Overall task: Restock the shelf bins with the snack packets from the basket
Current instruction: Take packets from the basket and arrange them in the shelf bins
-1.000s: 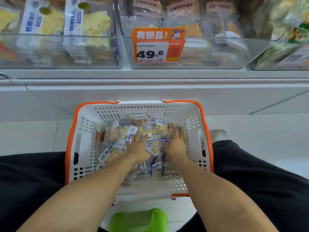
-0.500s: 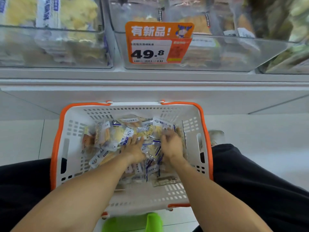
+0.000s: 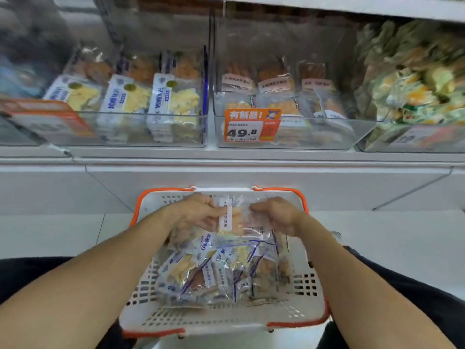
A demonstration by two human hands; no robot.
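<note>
A white basket with orange rim [image 3: 312, 295] sits on the floor in front of me, holding several clear snack packets [image 3: 216, 270]. Above its far edge, my left hand [image 3: 196, 214] and my right hand [image 3: 276, 215] together hold a clear packet with a white label strip [image 3: 232, 217], lifted off the pile. The left hand pinches its left side, the right hand grips its right side. Clear shelf bins stand above: a middle bin [image 3: 289, 142] with brown snack packets and an orange 49.8 price tag [image 3: 251, 125], and a left bin [image 3: 125, 137] with yellow chip packets.
A right bin [image 3: 412, 96] holds green and yellow packets. A white shelf ledge [image 3: 226, 157] runs below the bins, with pale floor tiles [image 3: 402, 235] beside the basket. My dark-trousered legs [image 3: 427, 298] flank the basket on both sides.
Both hands have risen out of the basket pile with a labelled packet held between them. The camera has tilted up, bringing more of the shelf bins into view.
</note>
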